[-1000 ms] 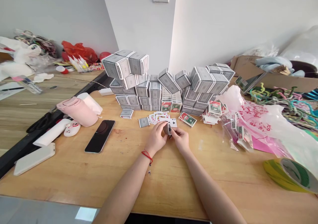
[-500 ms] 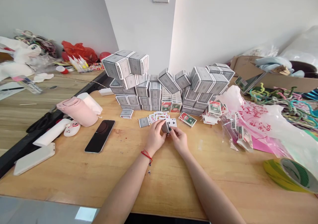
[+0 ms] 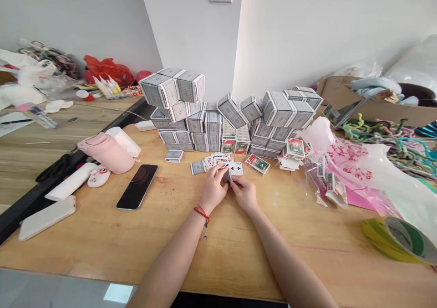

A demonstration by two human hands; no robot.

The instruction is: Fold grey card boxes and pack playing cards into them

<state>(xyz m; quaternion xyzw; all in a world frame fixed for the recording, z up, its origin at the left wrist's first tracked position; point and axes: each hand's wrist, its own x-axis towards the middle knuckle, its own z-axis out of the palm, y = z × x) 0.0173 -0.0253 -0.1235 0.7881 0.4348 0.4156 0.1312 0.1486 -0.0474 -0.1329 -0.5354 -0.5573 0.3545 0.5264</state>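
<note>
Pinching a small grey-backed pack of playing cards [image 3: 226, 176] between them, the two hands work close together just above the wooden table [image 3: 102, 248], at the near edge of a spread of loose cards. The left hand [image 3: 213, 188], a red string bracelet [image 3: 202, 213] on its wrist, curls over the pack with its fingers closed from above, while the right hand [image 3: 243, 194] grips the lower edge in a narrower pinch, its fingers partly hidden behind the cards. Holding it this way seems to keep the pack tight and off the wood. Right beside it lies a face-up club card [image 3: 236, 168], with fanned cards [image 3: 218, 160] just behind, a single grey-backed card [image 3: 198, 167] to the left and a red-and-green card box [image 3: 257, 164] to the right. Farther back, grey-patterned card boxes [image 3: 205, 121] rise in a tall tiered stack against the room's corner, apparently piled high to leave the working patch free, while a smartphone [image 3: 137, 187] and a pink flask [image 3: 106, 153] sit off to the left
</note>
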